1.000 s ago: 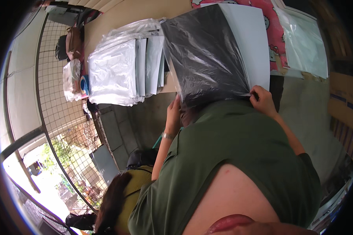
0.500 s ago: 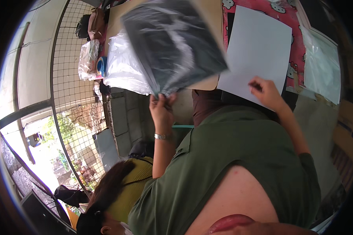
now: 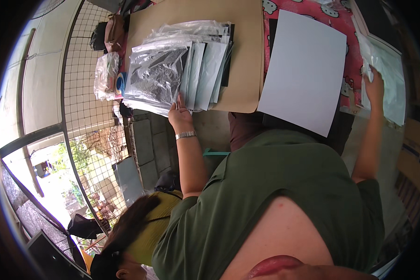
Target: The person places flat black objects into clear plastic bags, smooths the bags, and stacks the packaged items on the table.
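My left hand (image 3: pixel 181 119) is at the near edge of a dark sheet in a clear plastic sleeve (image 3: pixel 156 70), its fingers closed on the sleeve's corner. That sleeve lies on top of a fanned stack of similar sleeves (image 3: pixel 212 70), dark and pale grey. Out at the far right, my right hand (image 3: pixel 375 86) has its fingers on the left edge of a clear plastic sleeve (image 3: pixel 389 88) and seems to pinch it. Between the hands lies a large white sheet (image 3: pixel 308 70), with a dark layer showing beneath it.
Brown board (image 3: pixel 245 93) lies under the stack. A pink patterned cloth (image 3: pixel 352 60) covers the table on the right. At the left edge are a blue tape roll (image 3: pixel 120 83) and a plastic-wrapped bundle (image 3: pixel 106 77). Another person (image 3: pixel 144 228) is close on my lower left, beside a wire mesh (image 3: pixel 86 70).
The dark sleeved sheet has come down from the air onto the stack at left, my left hand still at its corner. My right hand has moved from the white sheet to the plastic at far right.
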A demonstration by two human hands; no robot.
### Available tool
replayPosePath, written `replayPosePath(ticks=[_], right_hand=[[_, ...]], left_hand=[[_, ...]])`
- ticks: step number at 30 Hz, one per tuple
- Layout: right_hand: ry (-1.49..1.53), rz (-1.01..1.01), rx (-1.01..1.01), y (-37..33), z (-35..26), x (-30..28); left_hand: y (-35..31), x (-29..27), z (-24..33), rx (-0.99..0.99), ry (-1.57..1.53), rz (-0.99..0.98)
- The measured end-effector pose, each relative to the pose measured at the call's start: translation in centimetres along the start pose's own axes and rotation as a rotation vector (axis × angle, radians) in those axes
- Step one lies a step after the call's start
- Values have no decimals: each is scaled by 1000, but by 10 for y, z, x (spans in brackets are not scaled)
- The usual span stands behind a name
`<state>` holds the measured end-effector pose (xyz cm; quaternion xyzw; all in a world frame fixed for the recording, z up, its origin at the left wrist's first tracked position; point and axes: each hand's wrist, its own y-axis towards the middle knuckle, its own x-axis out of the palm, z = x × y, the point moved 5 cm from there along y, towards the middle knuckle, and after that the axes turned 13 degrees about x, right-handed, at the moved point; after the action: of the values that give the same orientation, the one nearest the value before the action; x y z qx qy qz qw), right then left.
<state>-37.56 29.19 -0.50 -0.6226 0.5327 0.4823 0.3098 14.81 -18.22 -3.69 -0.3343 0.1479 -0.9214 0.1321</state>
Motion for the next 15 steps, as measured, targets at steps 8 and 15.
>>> replayPosePath(ticks=[8,15], right_hand=[[213,-168,35,-104,37,5],[52,-11,108,-104,69,-4]], left_hand=[[-83,37,18,402,633,-137],[-162,117,-57,453,923,-899]])
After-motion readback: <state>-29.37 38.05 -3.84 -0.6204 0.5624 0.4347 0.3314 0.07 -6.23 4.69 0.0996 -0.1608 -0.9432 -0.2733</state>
